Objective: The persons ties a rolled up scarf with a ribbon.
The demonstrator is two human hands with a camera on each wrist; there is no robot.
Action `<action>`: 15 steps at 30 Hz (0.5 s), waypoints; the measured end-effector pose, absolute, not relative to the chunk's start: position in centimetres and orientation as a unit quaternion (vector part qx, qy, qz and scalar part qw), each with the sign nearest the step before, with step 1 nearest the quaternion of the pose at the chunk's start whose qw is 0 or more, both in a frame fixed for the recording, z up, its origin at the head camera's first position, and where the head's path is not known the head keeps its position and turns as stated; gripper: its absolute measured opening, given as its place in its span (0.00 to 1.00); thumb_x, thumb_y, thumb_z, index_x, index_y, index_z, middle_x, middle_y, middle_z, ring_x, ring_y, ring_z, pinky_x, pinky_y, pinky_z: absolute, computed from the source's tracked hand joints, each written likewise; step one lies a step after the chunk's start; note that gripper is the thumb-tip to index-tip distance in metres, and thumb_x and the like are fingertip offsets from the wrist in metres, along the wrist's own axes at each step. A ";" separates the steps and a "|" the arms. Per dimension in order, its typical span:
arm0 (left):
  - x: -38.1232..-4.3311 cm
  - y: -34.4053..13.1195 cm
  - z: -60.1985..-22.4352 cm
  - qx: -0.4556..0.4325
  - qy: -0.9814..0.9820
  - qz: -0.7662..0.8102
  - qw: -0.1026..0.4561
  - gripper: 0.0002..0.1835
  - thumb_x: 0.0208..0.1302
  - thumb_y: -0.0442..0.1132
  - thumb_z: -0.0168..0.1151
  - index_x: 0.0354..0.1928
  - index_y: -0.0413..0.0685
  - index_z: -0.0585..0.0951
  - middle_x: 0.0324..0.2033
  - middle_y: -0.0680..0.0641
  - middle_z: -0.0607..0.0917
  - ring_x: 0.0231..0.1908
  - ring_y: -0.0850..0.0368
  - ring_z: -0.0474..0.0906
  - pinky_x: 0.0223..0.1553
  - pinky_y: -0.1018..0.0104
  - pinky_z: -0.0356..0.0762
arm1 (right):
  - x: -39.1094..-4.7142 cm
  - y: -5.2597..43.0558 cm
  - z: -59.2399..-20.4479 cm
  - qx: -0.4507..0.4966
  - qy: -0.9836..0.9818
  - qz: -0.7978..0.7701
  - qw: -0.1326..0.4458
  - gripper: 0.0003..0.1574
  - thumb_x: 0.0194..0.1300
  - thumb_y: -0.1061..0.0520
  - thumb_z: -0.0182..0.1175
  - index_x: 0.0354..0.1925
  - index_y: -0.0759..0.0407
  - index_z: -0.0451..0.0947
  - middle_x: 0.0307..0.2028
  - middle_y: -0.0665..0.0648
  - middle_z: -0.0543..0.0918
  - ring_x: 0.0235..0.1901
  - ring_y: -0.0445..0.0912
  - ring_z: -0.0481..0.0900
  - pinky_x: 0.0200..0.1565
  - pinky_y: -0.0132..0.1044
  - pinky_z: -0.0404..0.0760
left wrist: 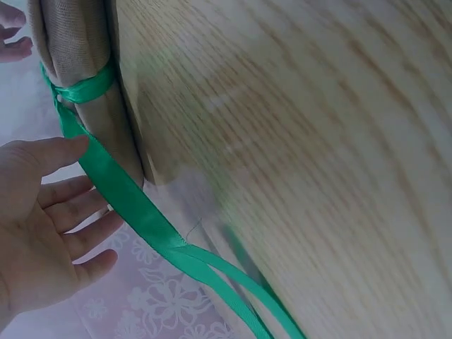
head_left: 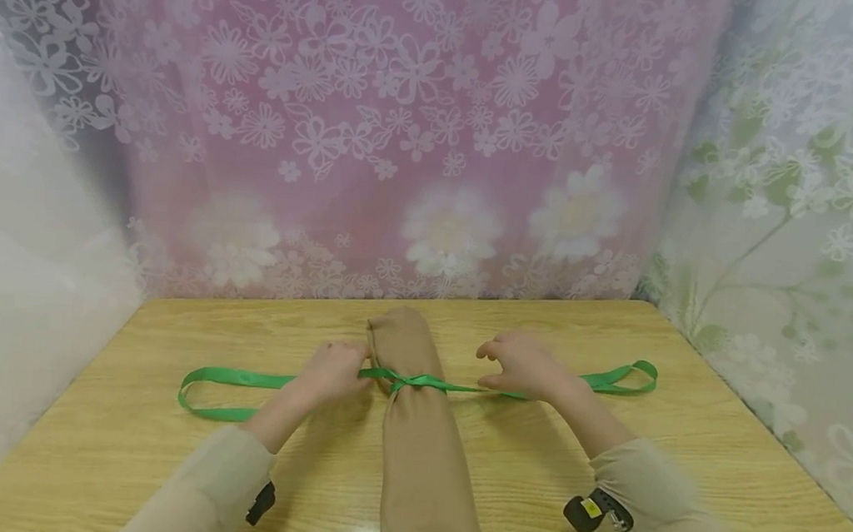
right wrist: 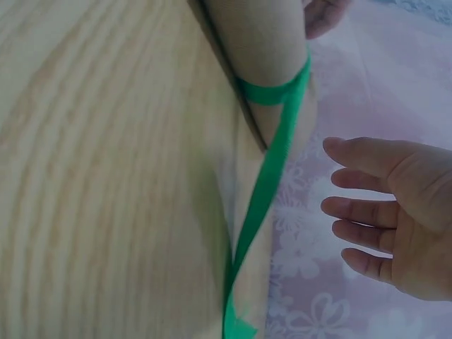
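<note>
A rolled bundle of brown cloth [head_left: 426,466] lies lengthwise in front of me. Around its upper part runs a green ribbon [head_left: 425,380], crossed into a tie on top, and the cloth is gathered in there. My left hand [head_left: 336,369] is just left of the tie. In the left wrist view its thumb lies over the edge of the ribbon [left wrist: 116,185] with the forefinger behind, pinching it. To the right of the bundle my right hand [head_left: 527,370] hovers above the other ribbon end, fingers loosely bent and apart, holding nothing. The right wrist view shows the ribbon [right wrist: 265,187] running past that hand.
The wooden table [head_left: 551,493] carries looped ribbon ends [head_left: 226,375] on the left and on the right. A pink flowered curtain [head_left: 406,147] hangs along the back edge, with pale curtains on both sides. Dark straps with small devices [head_left: 587,512] sit at the wrists.
</note>
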State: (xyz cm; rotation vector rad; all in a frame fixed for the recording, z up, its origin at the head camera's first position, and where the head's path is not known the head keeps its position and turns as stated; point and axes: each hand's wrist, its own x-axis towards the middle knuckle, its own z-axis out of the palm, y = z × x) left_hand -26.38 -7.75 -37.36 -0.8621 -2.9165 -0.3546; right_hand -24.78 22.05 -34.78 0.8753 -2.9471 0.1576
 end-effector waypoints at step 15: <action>-26.1 -6.7 -37.8 -0.292 -0.942 -0.157 0.050 0.03 0.58 0.32 0.61 0.29 0.44 0.82 0.22 0.53 0.81 0.20 0.61 0.71 0.24 0.67 0.72 | -25.2 19.5 -37.3 0.301 -0.952 0.060 -0.007 0.09 0.55 0.56 0.67 0.35 0.58 0.83 0.28 0.50 0.80 0.29 0.45 0.75 0.31 0.38 0.75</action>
